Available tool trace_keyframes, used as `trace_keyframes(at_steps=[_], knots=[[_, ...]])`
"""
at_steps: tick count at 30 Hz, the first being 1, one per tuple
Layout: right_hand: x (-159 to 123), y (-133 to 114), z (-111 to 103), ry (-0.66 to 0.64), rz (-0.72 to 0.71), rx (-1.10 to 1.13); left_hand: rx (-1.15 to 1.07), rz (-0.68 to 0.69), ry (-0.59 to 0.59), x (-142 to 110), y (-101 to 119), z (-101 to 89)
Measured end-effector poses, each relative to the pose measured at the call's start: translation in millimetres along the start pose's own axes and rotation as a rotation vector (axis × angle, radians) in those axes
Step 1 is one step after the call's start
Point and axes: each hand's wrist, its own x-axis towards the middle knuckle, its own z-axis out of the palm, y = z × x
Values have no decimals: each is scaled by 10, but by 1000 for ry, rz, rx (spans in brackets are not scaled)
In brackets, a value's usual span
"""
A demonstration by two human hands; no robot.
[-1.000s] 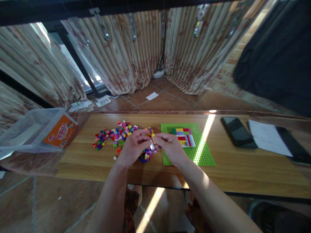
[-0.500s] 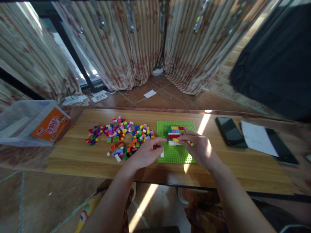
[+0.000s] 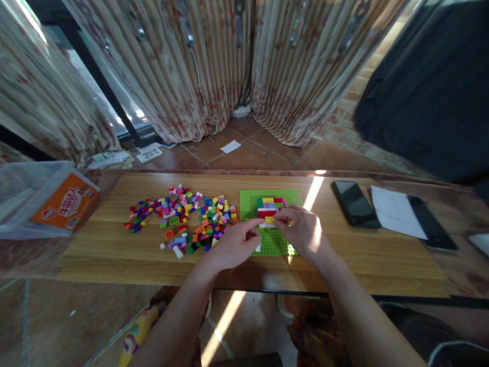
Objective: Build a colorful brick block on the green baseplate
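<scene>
A green baseplate (image 3: 244, 200) lies on the wooden table, carrying a low block of toy bricks (image 3: 271, 201) in rows of several colours. At the near side of that block is a yellow brick (image 3: 269, 220), above white bricks. My right hand (image 3: 303, 232) pinches the yellow brick's right end between thumb and fingertips. From the left, my left hand (image 3: 239, 242) reaches in with its index finger stretched to the brick's left end and its thumb apart below. Nothing shows in its grip. A small white brick (image 3: 258, 247) is partly hidden beside the left hand.
Loose coloured bricks (image 3: 208, 219) are spread left of the baseplate. A clear plastic box (image 3: 23, 204) with an orange label stands at the far left. To the right lie a black phone (image 3: 354, 204), a white paper (image 3: 397, 211) and another dark device (image 3: 433, 224).
My left index finger has come closer to the yellow brick, and my hands are nearer each other. The right hand still pinches the brick. The whole view has shifted slightly.
</scene>
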Motion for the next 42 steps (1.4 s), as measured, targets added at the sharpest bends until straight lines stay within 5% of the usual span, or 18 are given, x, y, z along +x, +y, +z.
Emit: trace_keyframes(at_steps=[10, 18, 26, 31, 36, 42], knots=[[-6, 68, 31, 169, 169, 9, 73, 19, 3, 2, 31, 21], [-2, 79, 103, 129, 321, -8, 109, 2, -7, 9, 62, 15], [36, 96, 126, 116, 328, -1, 132, 17, -9, -9, 68, 11], [67, 160, 50, 76, 394, 140, -24, -7, 49, 10, 32, -13], [50, 118, -102, 225, 352, 455, -370, -81, 197, 33, 48, -18], [-57, -49, -49, -103, 143, 640, -564, -88, 311, 75, 110, 40]])
